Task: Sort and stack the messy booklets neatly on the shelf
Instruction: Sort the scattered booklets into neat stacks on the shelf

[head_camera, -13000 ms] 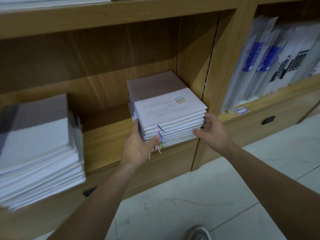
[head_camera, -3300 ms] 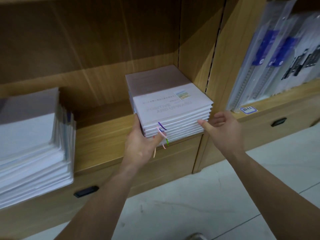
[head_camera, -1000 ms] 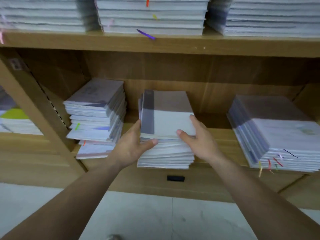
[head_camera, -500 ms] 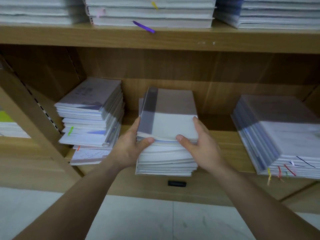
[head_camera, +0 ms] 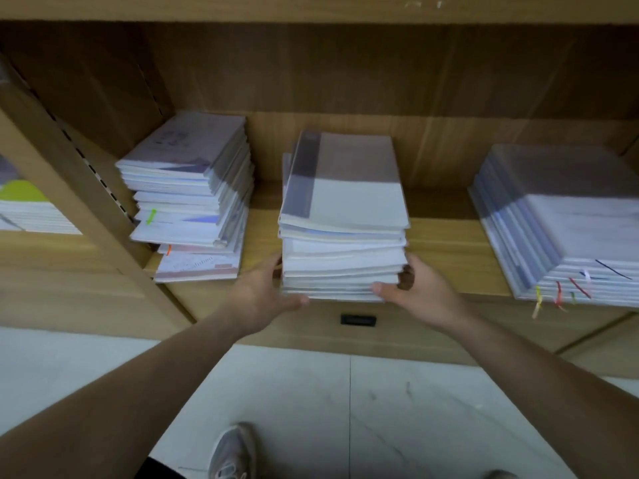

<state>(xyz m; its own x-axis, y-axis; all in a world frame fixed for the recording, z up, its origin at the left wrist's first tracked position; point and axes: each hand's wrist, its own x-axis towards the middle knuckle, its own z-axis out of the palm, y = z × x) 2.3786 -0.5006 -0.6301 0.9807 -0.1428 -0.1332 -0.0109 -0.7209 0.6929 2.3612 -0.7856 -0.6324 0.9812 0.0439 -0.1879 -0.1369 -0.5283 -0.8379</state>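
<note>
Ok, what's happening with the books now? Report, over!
Gripping: left hand and right hand on the middle pile, low down, one each side. It sits on the shelf, edges uneven. The left pile and right pile stand clear; nothing blocking.

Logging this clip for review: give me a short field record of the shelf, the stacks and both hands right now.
Shelf: wooden shelf, three stacks in this bay
Left stack: untidy, booklets skewed, lowest ones jutting forward
Middle stack: edges uneven, gripped low at both sides
Right stack: fairly even, coloured ribbons hanging at the front
Left hand: grips middle stack's lower left corner
Right hand: grips its lower right corner
Below: black drawer handle
</note>
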